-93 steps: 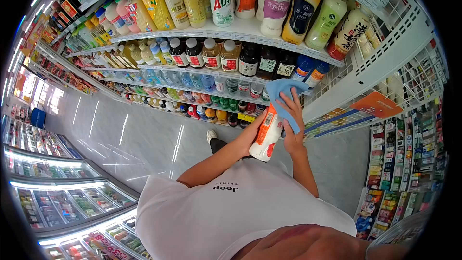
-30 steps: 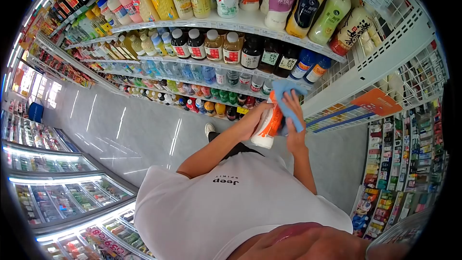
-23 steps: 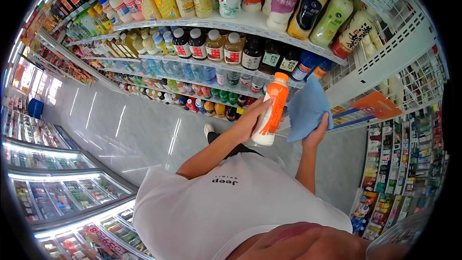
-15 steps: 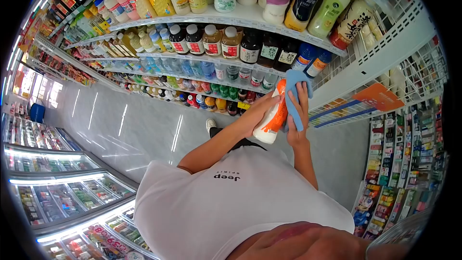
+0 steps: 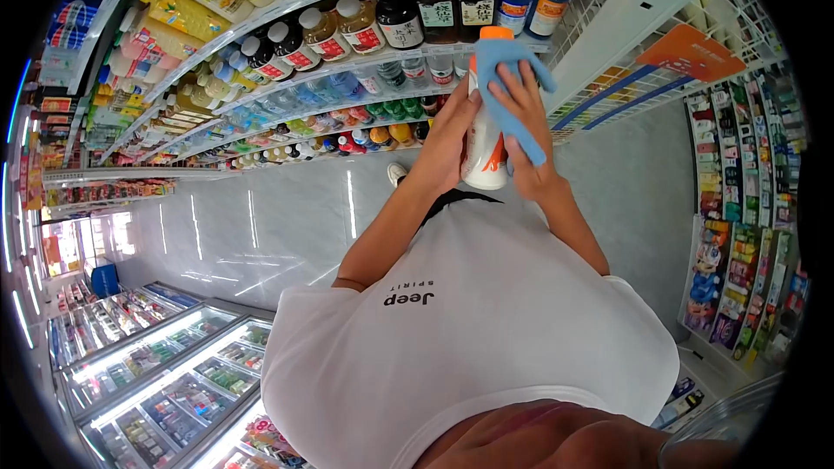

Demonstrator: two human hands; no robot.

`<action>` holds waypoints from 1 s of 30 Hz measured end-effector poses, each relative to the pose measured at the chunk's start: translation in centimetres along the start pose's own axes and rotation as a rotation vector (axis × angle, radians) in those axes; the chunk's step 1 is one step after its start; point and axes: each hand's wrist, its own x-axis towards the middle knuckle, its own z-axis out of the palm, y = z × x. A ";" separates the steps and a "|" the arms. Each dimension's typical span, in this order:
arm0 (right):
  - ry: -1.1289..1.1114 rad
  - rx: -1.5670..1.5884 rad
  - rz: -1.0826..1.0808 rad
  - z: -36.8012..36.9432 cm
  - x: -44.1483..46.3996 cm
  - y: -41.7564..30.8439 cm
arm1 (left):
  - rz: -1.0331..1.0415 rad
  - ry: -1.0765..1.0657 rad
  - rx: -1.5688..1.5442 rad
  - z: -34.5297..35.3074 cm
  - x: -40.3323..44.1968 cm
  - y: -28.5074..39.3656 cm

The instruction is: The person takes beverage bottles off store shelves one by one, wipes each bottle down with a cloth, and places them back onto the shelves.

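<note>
In front of my chest, my left hand (image 5: pixel 446 137) is wrapped round the side of a white-and-orange bottle (image 5: pixel 485 165). The bottle stands nearly upright in the view, its orange cap (image 5: pixel 497 32) at the top. A light blue cloth (image 5: pixel 499 59) drapes over the bottle's upper right side. My right hand (image 5: pixel 528 117) presses this cloth against the bottle, fingers spread across it. Much of the label is hidden behind the cloth and my hands.
Ahead are drink shelves (image 5: pixel 347 61) with rows of bottles, dark ones (image 5: pixel 441 13) closest to my hands. A white wire rack (image 5: pixel 599 43) with an orange sign (image 5: pixel 691 52) stands right. Glass-topped freezers (image 5: pixel 165 365) line the lower left, beside grey floor (image 5: pixel 287 217).
The bottle has turned more upright, and its orange cap now shows. Both hands have shifted slightly up and left with it. The whole view has swung, so the shelves appear higher.
</note>
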 end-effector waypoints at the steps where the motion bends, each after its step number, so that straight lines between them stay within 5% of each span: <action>1: 0.056 0.001 0.007 -0.1 0.8 0.5 | -0.028 0.029 0.056 0.6 -0.2 0.2; 5: 0.095 0.011 0.022 -0.8 1.6 1.1 | 0.011 -0.095 0.270 0.3 -0.4 0.3; 14: 0.167 0.158 0.057 -0.3 1.3 1.8 | -0.040 -0.024 0.084 0.7 -0.8 0.3; 24: -0.180 -0.046 -0.150 -0.5 -2.9 -0.1 | -0.184 0.018 -0.258 -1.1 0.0 0.6; 25: -0.160 -0.038 -0.104 -0.6 -2.8 -0.2 | -0.153 0.123 -0.178 0.1 -0.6 0.8; 30: 0.093 -0.002 -0.003 -1.2 0.6 0.8 | -0.039 0.004 0.022 0.8 -0.4 -0.1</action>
